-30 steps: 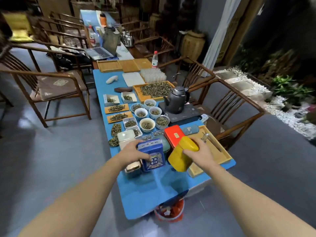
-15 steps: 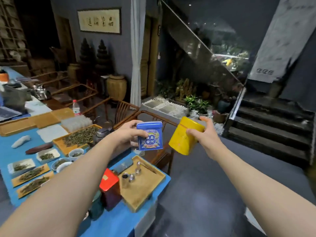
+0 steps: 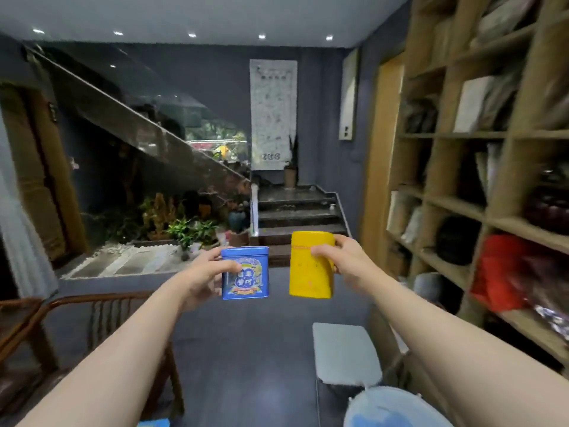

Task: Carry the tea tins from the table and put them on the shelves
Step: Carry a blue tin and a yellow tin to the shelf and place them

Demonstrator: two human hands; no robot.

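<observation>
The left hand (image 3: 200,280) gripped the blue tin (image 3: 245,273) and the right hand (image 3: 341,263) the yellow tin (image 3: 311,269), both upright at 12 o'clock, probably to keep the 2 lids on. The shelves (image 3: 455,208) stood at 3 o'clock.

Dark blue-grey walls (image 3: 212,75) and a dark floor (image 3: 252,349). Ceiling spotlights (image 3: 191,35) shine in a row. A glass-sided staircase (image 3: 132,118) slants down from the left to stone steps (image 3: 297,215), with plants (image 3: 187,231) beneath. A pale scroll (image 3: 272,112) hangs on the far wall. Wooden shelving (image 3: 455,208) lines the right side. A wooden chair (image 3: 101,306) stands lower left, a grey stool (image 3: 345,352) lower right.
</observation>
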